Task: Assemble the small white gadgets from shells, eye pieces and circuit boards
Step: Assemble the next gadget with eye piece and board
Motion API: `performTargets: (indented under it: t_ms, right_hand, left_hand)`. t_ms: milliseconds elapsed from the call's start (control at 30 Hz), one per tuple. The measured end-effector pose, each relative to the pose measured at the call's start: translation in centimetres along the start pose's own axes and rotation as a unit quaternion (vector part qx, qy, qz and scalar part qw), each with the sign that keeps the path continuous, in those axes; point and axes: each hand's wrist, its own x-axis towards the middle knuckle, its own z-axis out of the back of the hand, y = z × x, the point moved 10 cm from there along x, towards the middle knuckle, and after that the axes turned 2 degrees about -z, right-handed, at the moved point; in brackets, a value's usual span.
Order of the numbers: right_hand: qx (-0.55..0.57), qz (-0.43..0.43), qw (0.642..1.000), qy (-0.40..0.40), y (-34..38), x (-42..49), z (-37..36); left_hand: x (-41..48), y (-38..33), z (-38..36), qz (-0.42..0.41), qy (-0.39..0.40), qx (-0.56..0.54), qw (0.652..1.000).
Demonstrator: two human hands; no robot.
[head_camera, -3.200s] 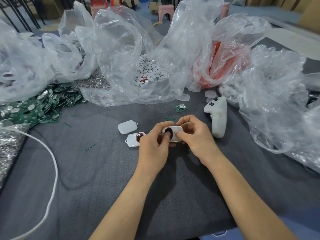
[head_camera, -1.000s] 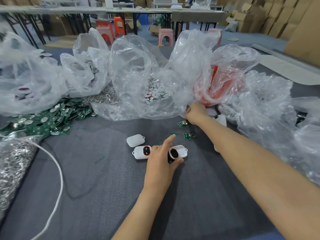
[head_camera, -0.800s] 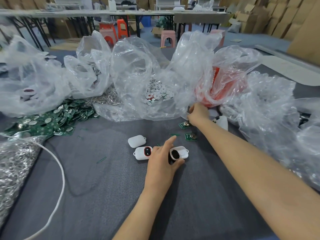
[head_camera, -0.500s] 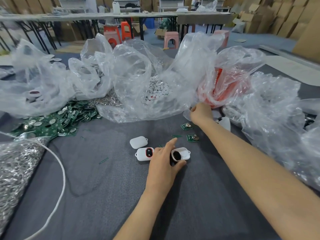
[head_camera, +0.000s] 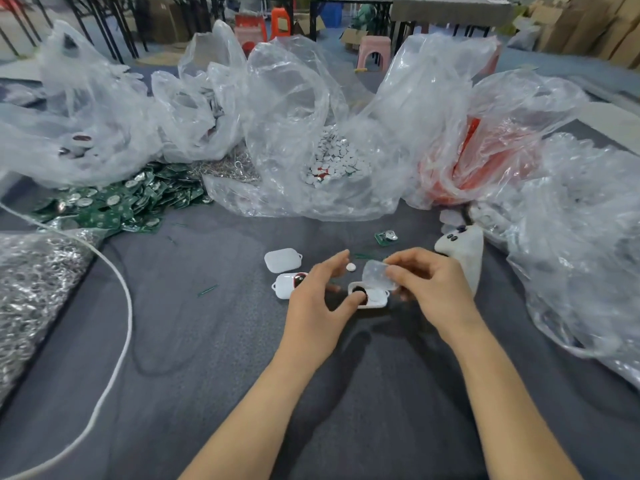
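Observation:
An open white shell (head_camera: 376,300) with a dark eye piece at its left end lies on the grey cloth. My left hand (head_camera: 320,301) has its thumb on that end, its fingers spread above. My right hand (head_camera: 433,289) pinches a translucent clear cover piece (head_camera: 375,274) just over the shell. A white gadget with a red-rimmed eye (head_camera: 286,288) and a plain white shell half (head_camera: 281,259) lie to the left. A small white disc (head_camera: 350,267) and a green circuit board (head_camera: 386,236) sit beyond my hands.
A white handheld controller (head_camera: 464,254) lies right of my right hand. Clear plastic bags ring the far side: white discs (head_camera: 334,161), a red bag (head_camera: 479,157). Loose green circuit boards (head_camera: 114,206), a bag of metal rings (head_camera: 31,285) and a white cord (head_camera: 119,344) lie left.
My right hand came back from the bags at the far side holding the clear piece and now hovers over the shell. My left hand stayed at the shell.

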Motion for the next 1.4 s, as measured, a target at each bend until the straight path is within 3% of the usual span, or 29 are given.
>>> performTargets:
  t_ms: [367, 600, 1400]
  right_hand:
    - [-0.131, 0.052, 0.989, 0.036, 0.2, -0.5, -1.4]
    - [-0.193, 0.073, 0.978, 0.004, 0.5, -0.6, -1.5]
    - [-0.293, 0.133, 0.946, 0.026, 1.6, -0.9, -2.6]
  left_hand:
    - [0.0, -0.2, -1.8, -0.029, 0.073, 0.062, 0.995]
    - [0.0, -0.2, -1.9, -0.030, 0.073, 0.063, 0.995]
    - [-0.1, -0.7, -1.8, -0.042, 0.069, 0.093, 0.992]
